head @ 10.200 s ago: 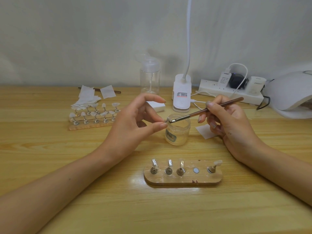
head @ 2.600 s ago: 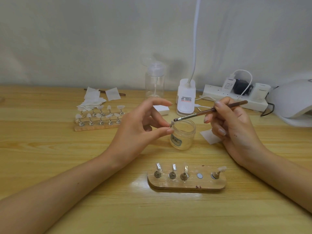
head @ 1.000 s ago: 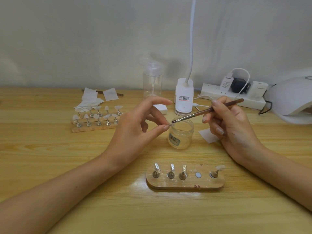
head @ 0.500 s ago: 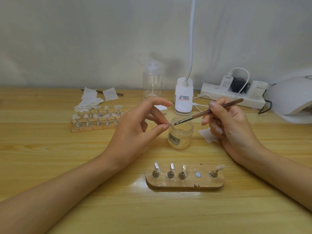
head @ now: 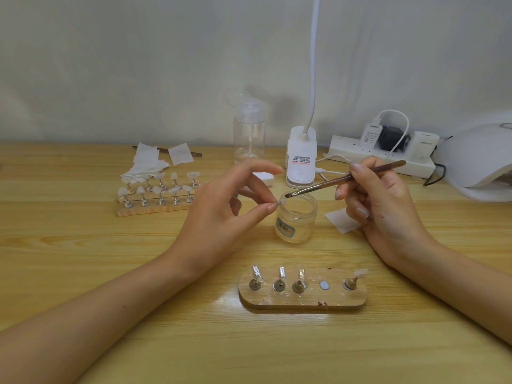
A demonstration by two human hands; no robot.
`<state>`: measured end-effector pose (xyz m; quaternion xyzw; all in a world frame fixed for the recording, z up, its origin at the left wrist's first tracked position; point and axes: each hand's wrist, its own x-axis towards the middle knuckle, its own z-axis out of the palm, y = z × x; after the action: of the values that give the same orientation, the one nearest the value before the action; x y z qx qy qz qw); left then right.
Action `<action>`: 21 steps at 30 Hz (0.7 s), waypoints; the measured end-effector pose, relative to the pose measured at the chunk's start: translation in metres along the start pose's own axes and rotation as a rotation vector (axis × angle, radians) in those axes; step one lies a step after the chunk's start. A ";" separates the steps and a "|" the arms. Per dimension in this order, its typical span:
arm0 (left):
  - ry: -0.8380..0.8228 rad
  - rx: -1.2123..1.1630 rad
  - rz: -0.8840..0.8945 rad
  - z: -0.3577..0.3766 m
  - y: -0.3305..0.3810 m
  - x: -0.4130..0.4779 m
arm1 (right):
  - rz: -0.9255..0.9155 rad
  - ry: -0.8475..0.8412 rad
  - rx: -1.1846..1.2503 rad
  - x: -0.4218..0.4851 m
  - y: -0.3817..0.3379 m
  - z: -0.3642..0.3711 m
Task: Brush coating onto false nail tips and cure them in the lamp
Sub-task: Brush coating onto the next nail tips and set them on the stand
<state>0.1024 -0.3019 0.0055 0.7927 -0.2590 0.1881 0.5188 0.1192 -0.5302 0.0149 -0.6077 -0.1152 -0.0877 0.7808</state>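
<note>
Head view, the only one. Step in hand, by my reading: coating a single tip. Left hand [head: 219, 214] pinches a small nail tip [head: 280, 202] between thumb and a fingertip, with the index finger raised clear. The tip juts just past the pinch at its 3 o'clock, over the left rim of the open jar [head: 296, 220]. Right hand [head: 382, 206] grips the brush [head: 343, 179] pen-fashion, fingers curled round the handle. The bristles reach the tip from 2 o'clock; touching or a hair apart, too small to tell. Wooden stand [head: 304, 299] lies at 6 o'clock of the jar, with three loaded pegs on its left, one bare spot [head: 323, 285], and one loaded peg at far right. Curing lamp [head: 482, 164] sits at 3 o'clock, well apart. Spare rack [head: 158, 189] of tips at 10 o'clock. Next move, as judged: an even stroke without flooding the edges, then seat the tip on the bare spot before anything goes to the lamp.
</note>
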 end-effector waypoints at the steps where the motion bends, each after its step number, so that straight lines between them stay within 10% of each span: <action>1: -0.001 0.001 0.002 0.000 0.000 0.000 | -0.012 -0.016 0.005 0.000 0.000 0.000; 21: -0.004 0.002 0.003 0.000 0.001 0.000 | -0.121 -0.064 -0.020 -0.004 -0.003 0.001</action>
<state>0.1017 -0.3020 0.0066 0.7933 -0.2609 0.1874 0.5172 0.1142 -0.5299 0.0164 -0.6098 -0.1758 -0.1166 0.7639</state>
